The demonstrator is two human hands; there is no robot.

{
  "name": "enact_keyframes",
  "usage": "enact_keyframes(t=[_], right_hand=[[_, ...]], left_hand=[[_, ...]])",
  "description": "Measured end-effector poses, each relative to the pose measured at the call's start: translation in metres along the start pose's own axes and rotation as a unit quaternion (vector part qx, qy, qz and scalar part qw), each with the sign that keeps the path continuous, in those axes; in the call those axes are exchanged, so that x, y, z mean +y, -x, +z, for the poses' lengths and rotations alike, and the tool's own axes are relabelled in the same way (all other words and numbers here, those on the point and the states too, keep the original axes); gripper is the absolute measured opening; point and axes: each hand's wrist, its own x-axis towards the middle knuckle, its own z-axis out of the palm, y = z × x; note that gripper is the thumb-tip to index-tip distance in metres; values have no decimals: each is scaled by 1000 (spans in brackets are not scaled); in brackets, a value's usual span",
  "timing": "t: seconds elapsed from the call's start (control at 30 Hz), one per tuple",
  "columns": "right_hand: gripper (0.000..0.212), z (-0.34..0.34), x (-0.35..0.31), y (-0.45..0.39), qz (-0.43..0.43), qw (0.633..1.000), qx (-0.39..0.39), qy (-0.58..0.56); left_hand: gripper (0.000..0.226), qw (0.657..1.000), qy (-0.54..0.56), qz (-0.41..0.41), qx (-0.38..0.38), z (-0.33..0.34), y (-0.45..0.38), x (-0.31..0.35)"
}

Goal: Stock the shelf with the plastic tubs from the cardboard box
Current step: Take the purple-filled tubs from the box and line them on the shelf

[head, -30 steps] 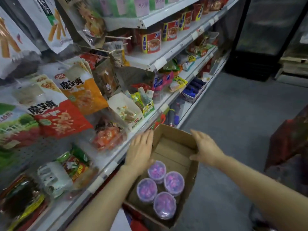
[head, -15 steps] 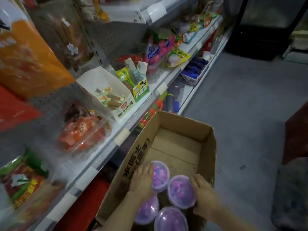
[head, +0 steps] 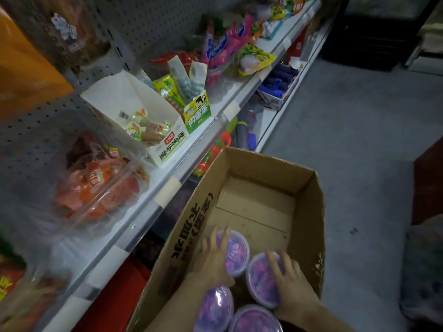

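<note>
An open cardboard box [head: 309, 212] stands beside the shelf, its far half bare. Several round plastic tubs with clear lids over purple contents sit in its near end. My left hand [head: 213, 257] lies over the far-left tub [head: 237, 252], fingers spread across its lid and side. My right hand [head: 290, 283] covers the right tub [head: 261, 281], fingers curved over its rim. Two more tubs [head: 215, 307] [head: 254, 319] sit nearest me, untouched. The white shelf [head: 167, 185] runs along the left.
On the shelf stand a white display carton of sausage snacks [head: 148, 121], a green snack carton [head: 194, 109] and a clear bag of orange packets [head: 100, 185]. Lower shelves hold toys [head: 278, 85]. Grey floor [head: 359, 140] lies to the right, with a dark object [head: 429, 178] at the right edge.
Both hands dropped from the box's upper edges into the box and settled on two tubs. My view tilted down and moved closer to the box.
</note>
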Motion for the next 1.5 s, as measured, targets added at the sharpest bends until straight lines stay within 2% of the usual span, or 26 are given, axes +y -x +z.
enact_keyframes(t=[0.13, 0.27, 0.43, 0.53, 0.63, 0.67, 0.73, 0.83, 0.97, 1.1, 1.2, 1.4, 1.5], right_hand=[[126, -4, 2, 5, 29, 995, 53, -83], [130, -36, 6, 10, 45, 959, 103, -261], [119, -116, 4, 33, -8, 913, 154, -378], [95, -161, 0, 59, -53, 879, 181, -437], [73, -212, -3, 85, -79, 831, 202, -513], [74, -231, -4, 95, -86, 810, 210, -541], [94, -267, -3, 115, -90, 765, 215, -600], [117, -316, -1, 147, -113, 711, 207, -663], [117, -379, -1, 196, -157, 671, 218, -691], [116, -447, 6, 237, -201, 682, 246, -659], [124, -497, 13, 258, -220, 695, 289, -621], [105, -574, 17, 284, -261, 668, 313, -622], [101, -603, 20, 288, -285, 653, 300, -635]], left_hand=[[139, 998, 58, 0, 18, 1, 1, -4], [136, 973, 228, 6, 44, -27, 11, -6], [125, 911, 403, 19, 87, -91, 37, -6], [114, 868, 479, 52, 118, -134, 67, 11], [105, 807, 565, 82, 152, -186, 109, 49], [102, 785, 589, 94, 167, -203, 124, 65], [100, 745, 629, 110, 193, -234, 151, 97], [101, 715, 652, 136, 215, -274, 185, 138], [107, 680, 675, 156, 239, -325, 220, 192], [119, 678, 660, 191, 263, -383, 242, 246], [111, 686, 630, 228, 284, -429, 259, 282], [97, 669, 624, 251, 316, -493, 277, 322], [75, 659, 616, 261, 345, -522, 278, 331]])
